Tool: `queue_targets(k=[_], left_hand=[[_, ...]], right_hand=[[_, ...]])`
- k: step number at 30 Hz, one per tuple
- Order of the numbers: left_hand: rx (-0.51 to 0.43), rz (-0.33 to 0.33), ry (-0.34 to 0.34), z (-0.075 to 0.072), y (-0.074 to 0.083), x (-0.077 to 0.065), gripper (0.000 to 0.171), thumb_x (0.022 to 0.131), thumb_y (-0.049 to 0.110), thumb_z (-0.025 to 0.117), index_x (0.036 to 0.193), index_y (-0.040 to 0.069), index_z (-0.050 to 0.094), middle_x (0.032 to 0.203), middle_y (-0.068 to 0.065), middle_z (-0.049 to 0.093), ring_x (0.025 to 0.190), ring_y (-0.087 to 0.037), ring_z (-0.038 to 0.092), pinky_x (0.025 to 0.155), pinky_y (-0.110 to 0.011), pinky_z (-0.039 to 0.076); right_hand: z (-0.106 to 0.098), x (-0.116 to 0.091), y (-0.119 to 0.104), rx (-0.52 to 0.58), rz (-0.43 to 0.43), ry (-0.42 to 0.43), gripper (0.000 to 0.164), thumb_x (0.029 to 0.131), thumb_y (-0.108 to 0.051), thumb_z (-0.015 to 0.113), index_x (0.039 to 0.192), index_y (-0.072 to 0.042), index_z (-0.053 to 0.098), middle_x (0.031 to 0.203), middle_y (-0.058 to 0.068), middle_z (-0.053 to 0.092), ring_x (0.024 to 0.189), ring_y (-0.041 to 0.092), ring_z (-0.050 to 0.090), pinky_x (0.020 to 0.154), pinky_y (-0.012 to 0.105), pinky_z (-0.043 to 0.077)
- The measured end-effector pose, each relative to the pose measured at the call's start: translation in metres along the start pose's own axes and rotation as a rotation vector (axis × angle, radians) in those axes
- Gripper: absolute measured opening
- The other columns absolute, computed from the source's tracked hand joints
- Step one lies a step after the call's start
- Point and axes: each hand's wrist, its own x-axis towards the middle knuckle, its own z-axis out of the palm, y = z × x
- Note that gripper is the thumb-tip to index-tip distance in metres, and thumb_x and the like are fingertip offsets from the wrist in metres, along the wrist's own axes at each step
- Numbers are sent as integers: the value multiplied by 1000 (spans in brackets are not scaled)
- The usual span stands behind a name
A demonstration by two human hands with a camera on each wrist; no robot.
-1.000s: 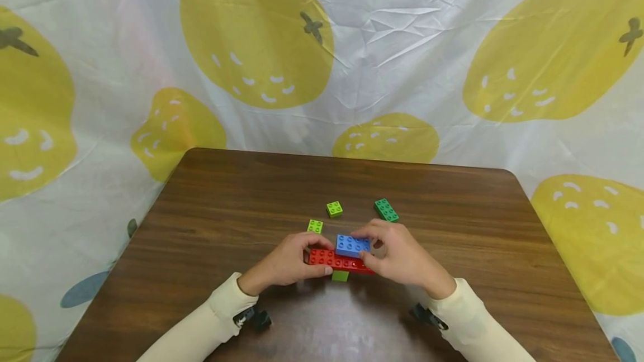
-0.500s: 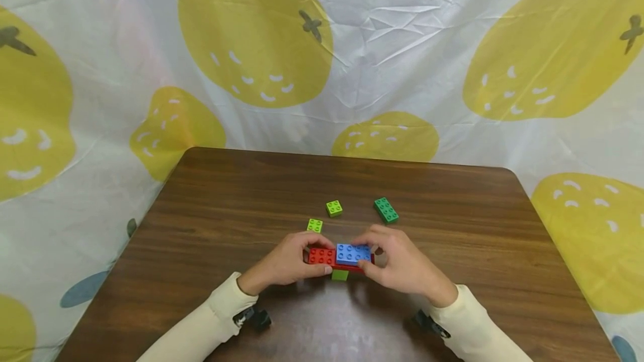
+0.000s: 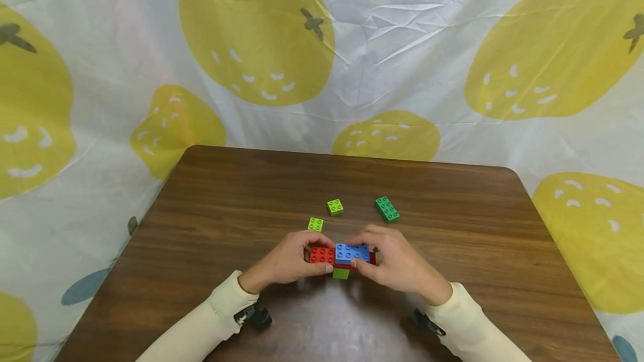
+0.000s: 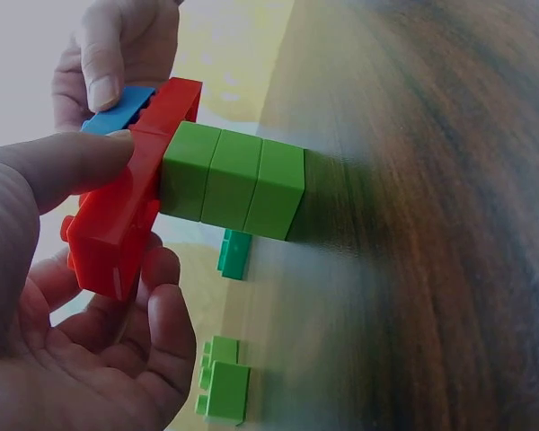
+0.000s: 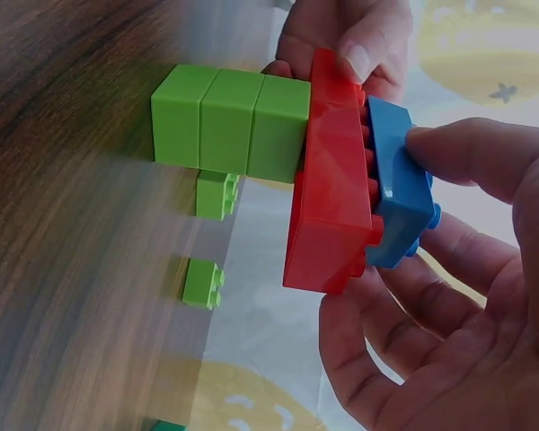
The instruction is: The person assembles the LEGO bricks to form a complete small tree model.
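Note:
My left hand [image 3: 292, 257] pinches a red brick [image 3: 322, 256] between thumb and fingers. In the left wrist view, a seam shows the red bar is made of two bricks end to end. Beneath it stands a column of three lime green bricks [image 4: 234, 180], upright on the table. A blue eight-stud brick [image 3: 347, 253] lies over the right part of the red bar, pinched front and back by my right hand [image 3: 394, 256]. From the right wrist, red studs still show in a narrow gap below the blue brick [image 5: 400, 189].
Behind the hands, two small lime green bricks [image 3: 315, 224] and a dark green eight-stud brick [image 3: 386, 209] lie loose on the brown wooden table [image 3: 251, 189]. A white cloth [image 3: 402, 66] with yellow fruit prints hangs beyond the table's far edge.
The blue brick has come down toward the red bar and lined up over its right part. My right hand's fingers have shifted slightly left along it; the left hand stays put.

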Motion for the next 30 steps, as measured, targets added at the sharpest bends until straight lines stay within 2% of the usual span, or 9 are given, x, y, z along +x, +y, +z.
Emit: queue_targets(k=[7, 11, 19, 25, 30], left_hand=[[4, 13, 7, -1, 1, 1, 39, 88, 28, 87, 122, 16, 74, 112, 2, 73, 96, -11, 62, 80, -25, 53], [1, 19, 7, -1, 2, 2, 39, 88, 28, 87, 122, 16, 74, 112, 2, 73, 95, -10, 62, 79, -24, 53], [11, 8, 13, -1, 0, 2, 39, 88, 28, 87, 122, 16, 74, 112, 2, 72, 95, -11, 62, 79, -24, 53], [-5, 3, 14, 0, 1, 1, 38, 88, 27, 88, 121, 15, 74, 111, 1, 73, 95, -11, 62, 79, -25, 54], [-19, 5, 8, 1, 2, 0, 38, 88, 28, 87, 121, 14, 74, 110, 0, 73, 94, -11, 62, 78, -24, 54]], right_hand=[[-1, 1, 0, -12, 3, 10, 27, 90, -29, 86, 113, -19, 78, 99, -12, 68, 75, 5, 58, 62, 19, 49], [0, 3, 0, -5, -5, 25, 23, 91, -28, 85, 111, -18, 78, 96, -11, 69, 73, 3, 57, 61, 18, 49], [2, 5, 0, 43, -9, 33, 21, 90, -21, 86, 108, -15, 78, 94, -7, 71, 75, 3, 59, 62, 30, 58], [6, 4, 1, 50, -19, 45, 20, 88, -21, 87, 104, -15, 78, 92, -7, 70, 74, 3, 58, 62, 22, 53], [7, 1, -2, 7, -16, 37, 21, 87, -22, 88, 103, -14, 78, 91, -7, 68, 70, 4, 55, 60, 19, 48]])
